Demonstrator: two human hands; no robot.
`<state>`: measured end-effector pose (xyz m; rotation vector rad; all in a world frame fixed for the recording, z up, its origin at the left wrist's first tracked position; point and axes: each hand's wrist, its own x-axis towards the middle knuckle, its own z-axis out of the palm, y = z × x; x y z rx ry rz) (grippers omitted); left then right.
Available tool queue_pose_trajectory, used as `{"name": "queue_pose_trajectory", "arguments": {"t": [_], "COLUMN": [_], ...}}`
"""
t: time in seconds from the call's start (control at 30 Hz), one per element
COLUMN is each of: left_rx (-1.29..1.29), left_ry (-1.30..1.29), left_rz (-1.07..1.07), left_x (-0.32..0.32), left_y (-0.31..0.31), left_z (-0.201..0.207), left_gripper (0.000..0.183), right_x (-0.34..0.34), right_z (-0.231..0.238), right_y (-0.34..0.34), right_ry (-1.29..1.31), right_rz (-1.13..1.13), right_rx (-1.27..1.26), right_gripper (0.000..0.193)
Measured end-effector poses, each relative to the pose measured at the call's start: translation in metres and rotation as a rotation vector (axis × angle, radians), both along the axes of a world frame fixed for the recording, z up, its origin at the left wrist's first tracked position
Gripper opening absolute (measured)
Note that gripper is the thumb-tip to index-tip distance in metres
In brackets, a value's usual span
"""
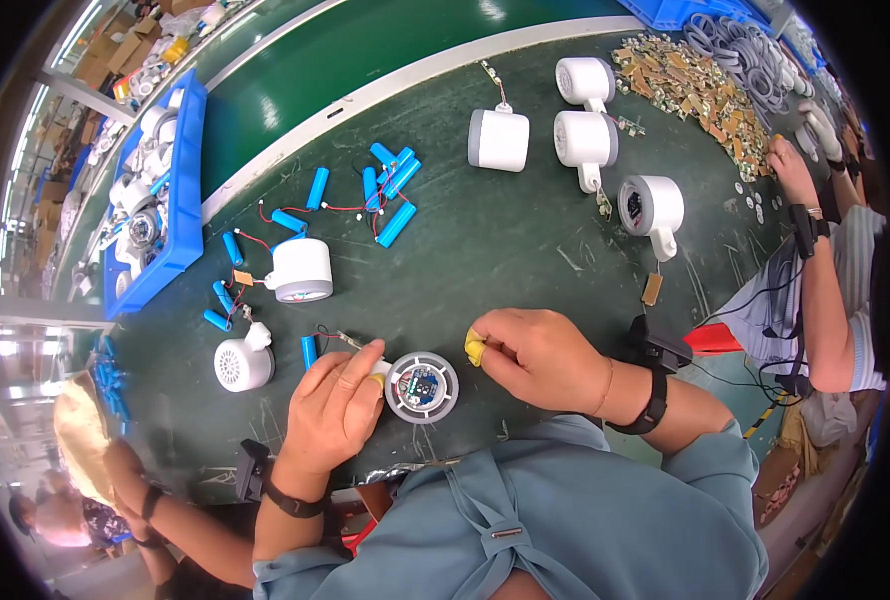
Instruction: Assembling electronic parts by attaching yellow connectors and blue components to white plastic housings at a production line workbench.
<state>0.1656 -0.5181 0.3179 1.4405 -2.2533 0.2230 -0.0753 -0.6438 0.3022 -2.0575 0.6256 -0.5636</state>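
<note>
My left hand, a yellow finger cot on one tip, grips the short handle of a round white housing with a grey rim. The housing lies open side up on the table, a blue circuit board showing inside it. Close to those fingertips is a thin wire lead running to a blue cylindrical battery. My right hand hovers to the right of the housing, apart from it. Its thumb and forefinger, in yellow finger cots, are pinched together; whatever they hold is hidden.
White housings stand at the far middle and left. Wired blue batteries lie scattered at left. A blue bin of housings is at far left. Small boards and grey rings lie at back right. A co-worker's hand reaches in there.
</note>
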Motion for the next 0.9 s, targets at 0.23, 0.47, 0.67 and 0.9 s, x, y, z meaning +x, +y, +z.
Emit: {"name": "queue_pose_trajectory", "arguments": {"t": [0.23,0.47,0.67,0.9], "left_rx": [0.094,0.258,0.225,0.434], "left_ry": [0.149,0.461,0.46,1.056], "left_rz": [-0.016,0.155,0.174,0.415], "left_x": [0.002,-0.003,-0.012,-0.012], "left_y": [0.002,0.012,0.007,0.005], "left_z": [0.005,0.003,0.002,0.003], "left_gripper": [0.045,0.046,0.044,0.03], "right_x": [-0.002,0.004,0.013,0.024], "right_z": [-0.002,0.002,-0.001,-0.001], "right_y": [0.002,0.019,0.03,0.03], "right_ry": [0.009,0.084,0.061,0.025], "right_rz": [-0.004,0.063,0.161,0.277], "right_rx": [-0.021,-0.158,-0.098,0.057], "right_gripper": [0.011,0.01,0.009,0.012]}}
